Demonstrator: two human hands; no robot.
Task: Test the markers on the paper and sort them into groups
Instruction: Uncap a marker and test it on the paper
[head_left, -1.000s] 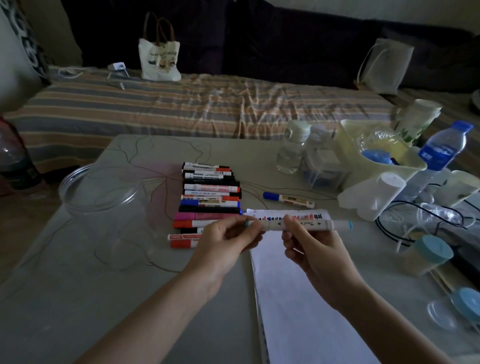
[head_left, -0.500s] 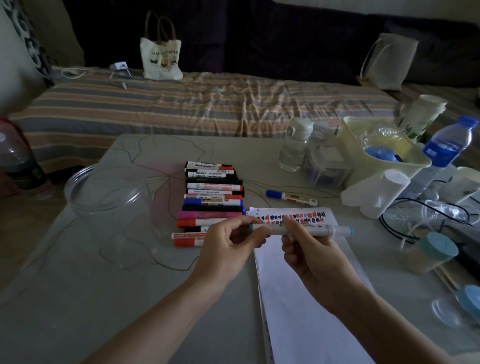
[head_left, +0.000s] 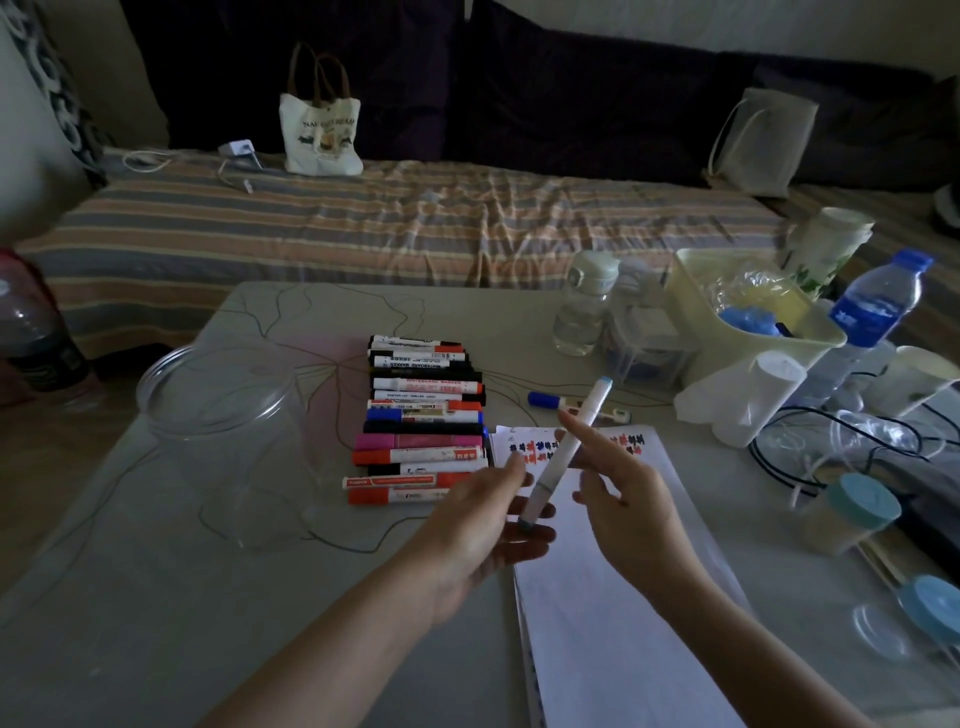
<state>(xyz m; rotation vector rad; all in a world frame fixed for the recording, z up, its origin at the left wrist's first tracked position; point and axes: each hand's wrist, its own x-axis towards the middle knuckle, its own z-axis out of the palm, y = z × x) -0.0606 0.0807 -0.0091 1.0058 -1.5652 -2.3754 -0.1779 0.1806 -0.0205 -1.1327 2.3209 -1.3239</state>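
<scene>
My right hand (head_left: 631, 499) pinches a white marker (head_left: 569, 447) with a light-blue top cap and holds it tilted above the white paper (head_left: 613, 597). The marker's lower end rests against the fingers of my left hand (head_left: 483, 519), whose thumb and fingers are spread apart. Colour scribbles run along the paper's top edge. A row of several whiteboard markers (head_left: 421, 415) lies side by side to the left of the paper. One blue-capped marker (head_left: 550, 401) lies alone behind the paper.
A clear plastic container (head_left: 223, 415) lies at the left of the table. At the right are a clear bottle (head_left: 582, 306), a yellow basket (head_left: 691, 291), a water bottle (head_left: 872, 306), cups, black cables (head_left: 779, 467) and a blue-lidded jar (head_left: 852, 514). A striped bed lies beyond.
The marker was held level by both hands; now it has swung to a steep tilt in my right hand, and my left hand has loosened and spread around its lower end.
</scene>
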